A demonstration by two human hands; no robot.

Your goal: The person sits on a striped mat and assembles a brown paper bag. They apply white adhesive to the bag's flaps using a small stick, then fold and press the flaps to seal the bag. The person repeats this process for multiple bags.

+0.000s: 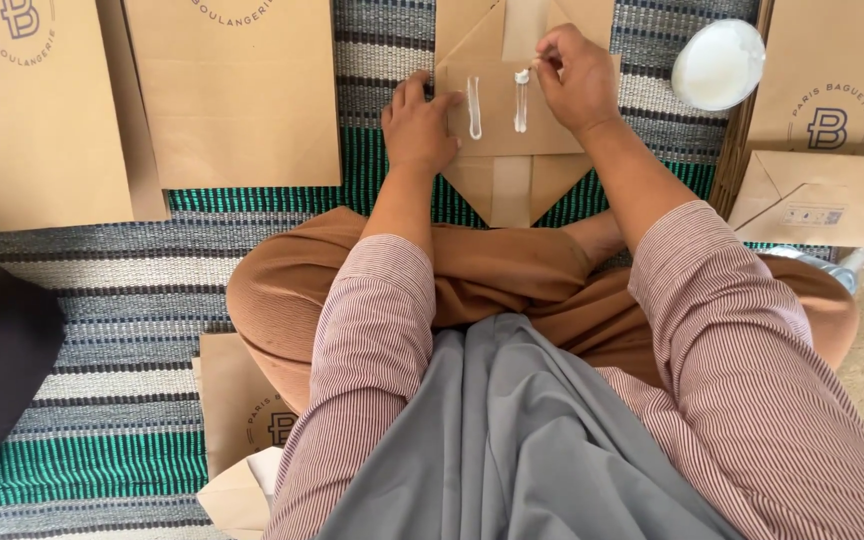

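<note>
Pressing flat, my left hand [418,125] pins the folded brown paper bag bottom [508,110] on the striped woven mat [102,300]. My right hand [574,75], fingertips pinched together, touches a white glue line [520,100]; a round white glue dish [718,64] sits to its right.

The setting is judged to be a home-based, floor-level craft workplace where paper bags are assembled by hand. No bench or machinery is seen; work is done seated cross-legged on a striped woven mat [132,300] in green, grey and white. Finished brown paper bags [237,95] are laid flat in rows on the mat, and one unfinished folded bag [512,170] bears lines of white glue. A round bowl of white paste [718,64] is placed beside a woven tray edge [742,130].
</note>
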